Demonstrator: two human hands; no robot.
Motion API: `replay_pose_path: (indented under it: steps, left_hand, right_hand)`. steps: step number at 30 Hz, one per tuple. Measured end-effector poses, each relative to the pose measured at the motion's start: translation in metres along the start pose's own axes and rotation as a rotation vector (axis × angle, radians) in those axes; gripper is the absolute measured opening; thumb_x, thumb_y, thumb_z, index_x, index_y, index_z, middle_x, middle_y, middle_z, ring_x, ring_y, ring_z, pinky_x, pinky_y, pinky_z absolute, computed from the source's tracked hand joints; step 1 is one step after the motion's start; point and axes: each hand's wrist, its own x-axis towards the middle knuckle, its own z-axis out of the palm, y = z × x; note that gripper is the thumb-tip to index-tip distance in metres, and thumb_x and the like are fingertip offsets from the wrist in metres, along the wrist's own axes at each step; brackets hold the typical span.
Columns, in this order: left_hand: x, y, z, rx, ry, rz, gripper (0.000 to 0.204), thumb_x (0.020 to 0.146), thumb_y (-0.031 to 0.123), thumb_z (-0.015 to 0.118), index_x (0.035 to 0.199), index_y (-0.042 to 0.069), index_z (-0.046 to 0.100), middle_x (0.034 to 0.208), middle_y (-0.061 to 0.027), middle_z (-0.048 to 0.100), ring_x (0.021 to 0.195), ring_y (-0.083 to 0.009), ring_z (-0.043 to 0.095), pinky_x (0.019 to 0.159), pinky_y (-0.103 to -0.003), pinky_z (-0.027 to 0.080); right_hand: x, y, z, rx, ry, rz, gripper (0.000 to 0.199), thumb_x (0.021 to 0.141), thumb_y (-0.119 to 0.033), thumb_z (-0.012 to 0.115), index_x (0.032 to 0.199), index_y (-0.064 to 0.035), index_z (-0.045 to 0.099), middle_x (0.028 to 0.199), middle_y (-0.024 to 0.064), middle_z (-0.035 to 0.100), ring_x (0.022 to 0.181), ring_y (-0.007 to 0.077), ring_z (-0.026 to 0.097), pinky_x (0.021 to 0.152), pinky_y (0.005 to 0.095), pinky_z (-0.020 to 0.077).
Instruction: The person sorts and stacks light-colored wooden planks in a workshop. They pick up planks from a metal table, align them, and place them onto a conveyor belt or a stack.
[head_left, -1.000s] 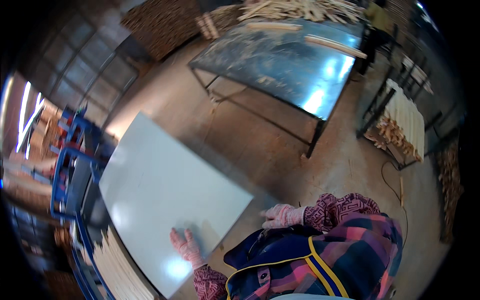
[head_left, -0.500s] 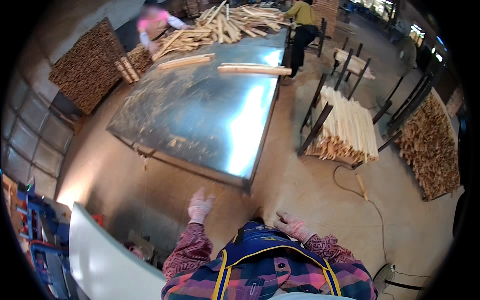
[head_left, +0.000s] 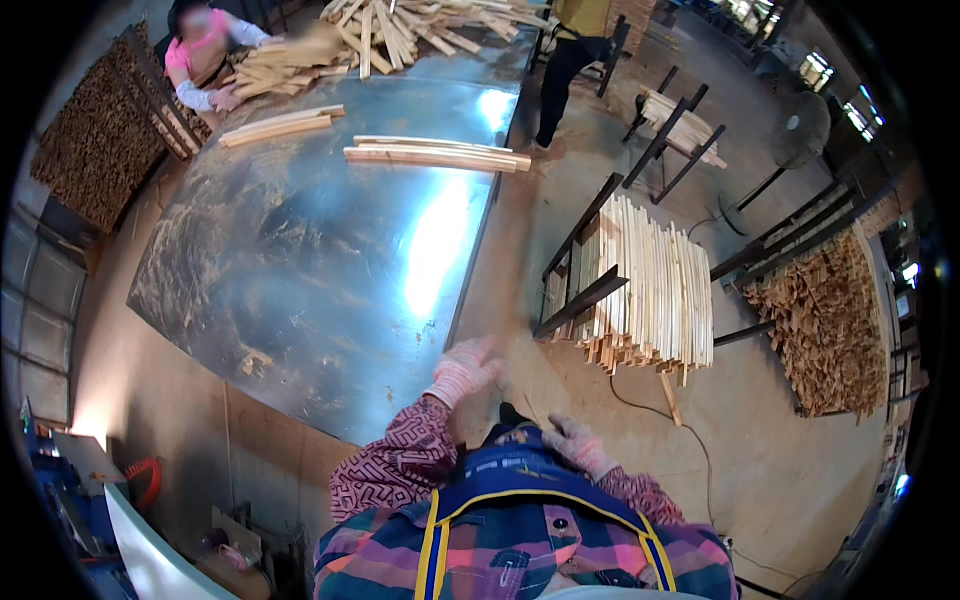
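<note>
My left hand [head_left: 466, 371], in a pale pink-and-white knit glove, is beside the near right corner of a large metal-topped table [head_left: 300, 270]. Its fingers are stretched out and nothing shows in them. My right hand [head_left: 580, 447], gloved alike, hangs low in front of my blue apron [head_left: 520, 475], fingers loosely apart and holding nothing that I can see. Across the table's far half lie two small groups of wooden strips: one [head_left: 430, 155] reaches past the right edge, the other [head_left: 280, 126] lies farther left.
A rack of pale strips [head_left: 655, 285] stands right of the table, with a cable [head_left: 708, 470] on the floor near it. More stacked wood [head_left: 830, 320] is farther right. One co-worker [head_left: 205, 55] handles the heaped wood [head_left: 400, 35]; another [head_left: 570, 60] stands beyond the table.
My view has shifted forward and right, so the table looks nearer. My left hand has moved right, to the table's near corner. My right hand stays low by the apron.
</note>
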Motion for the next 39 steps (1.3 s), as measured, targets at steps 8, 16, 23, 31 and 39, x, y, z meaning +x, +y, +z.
replay_pose_path:
  steps: [8,16,23,31,39]
  left_hand:
    - [0.024,-0.022,-0.037,-0.140,-0.077,-0.571,0.068,0.094,0.056,0.048,0.146,0.011,0.044,0.138,-0.0196,0.055,0.130,-0.0346,0.051,0.108,-0.041,0.041]
    - [0.135,-0.087,-0.089,-0.102,0.027,-0.573,0.071,0.094,0.059,0.046,0.146,0.012,0.044,0.145,-0.0176,0.049,0.134,-0.0342,0.046,0.112,-0.041,0.036]
    - [0.227,-0.090,-0.186,-0.258,0.317,-0.574,0.067,0.092,0.054,0.053,0.146,0.014,0.045,0.144,-0.0146,0.051,0.130,-0.0323,0.051,0.107,-0.041,0.041]
    - [0.260,-0.152,-0.175,-0.610,0.367,-0.946,0.077,0.090,0.055,0.054,0.152,0.016,0.032,0.141,-0.0130,0.055,0.129,-0.0325,0.052,0.107,-0.040,0.040]
    - [0.454,-0.232,-0.290,-0.556,1.013,-1.455,0.103,0.077,0.038,0.075,0.156,0.010,0.015,0.146,-0.0246,0.042,0.129,-0.0397,0.048,0.108,-0.042,0.040]
  right_hand:
    - [0.229,-0.054,-0.151,-0.323,-0.036,-0.363,0.068,0.090,-0.046,0.063,0.138,0.0002,0.051,0.130,0.0257,0.059,0.123,0.0377,0.056,0.105,0.0404,0.0430]
    - [0.415,-0.199,-0.208,-0.416,0.121,-0.375,0.085,0.082,-0.045,0.071,0.148,-0.0016,0.039,0.138,0.0225,0.053,0.125,0.0338,0.055,0.104,0.0413,0.0449]
    - [0.530,-0.322,-0.220,-0.824,0.074,-0.219,0.105,0.075,-0.045,0.076,0.154,-0.0041,0.020,0.154,0.0222,0.033,0.144,0.0370,0.032,0.116,0.0416,0.0310]
    - [0.665,-0.395,-0.195,-1.072,-0.176,-0.210,0.048,0.077,-0.027,0.066,0.118,-0.0025,0.057,0.108,0.0163,0.064,0.098,0.0285,0.065,0.078,0.0401,0.0535]
    - [0.690,-0.472,-0.114,-0.648,-0.584,-0.884,0.066,0.078,-0.038,0.066,0.126,0.0050,0.052,0.123,0.0274,0.058,0.111,0.0416,0.059,0.098,0.0470,0.0469]
